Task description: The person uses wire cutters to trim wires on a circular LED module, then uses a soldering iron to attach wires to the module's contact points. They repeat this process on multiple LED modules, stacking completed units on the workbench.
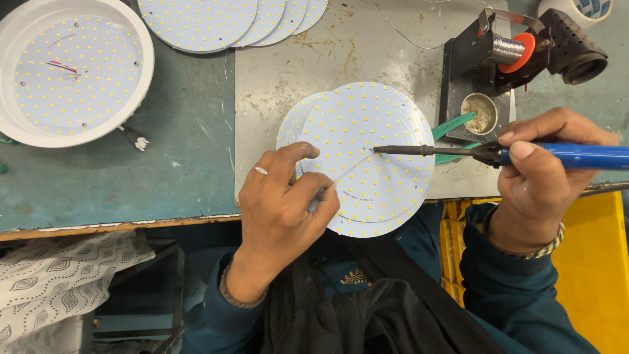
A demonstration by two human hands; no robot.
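Left hand (pixel 282 203) at 6 o'clock of the desk (pixel 196 157), fingers pinched together on a thin solder wire (pixel 354 164) that runs up toward 1 o'clock to the middle of the top LED disc (pixel 386 131). A ring shows on one finger. Right hand (pixel 544 177) at 3 o'clock, fingers clamped around the blue handle of a soldering iron (pixel 458 151); the iron lies level, pointing to 9 o'clock, tip touching the disc's centre right where the wire end meets it.

The disc is round, white, dotted with small yellow LEDs, top of a small stack at the middle of the frame, on a grey metal plate (pixel 295 72), its lower edge hanging over the desk's near edge.

More discs (pixel 216 19) fanned out at 12 o'clock. White round lamp housing (pixel 141 72) with a disc inside at 10 o'clock. Black iron stand (pixel 472 65) with a solder spool (pixel 508 49) at 2 o'clock, a small flux tin (pixel 479 113) just below the spool. Yellow crate (pixel 590 262) at 4 o'clock, under the right arm. Patterned cloth (pixel 59 275) at 8 o'clock, below the desk edge.
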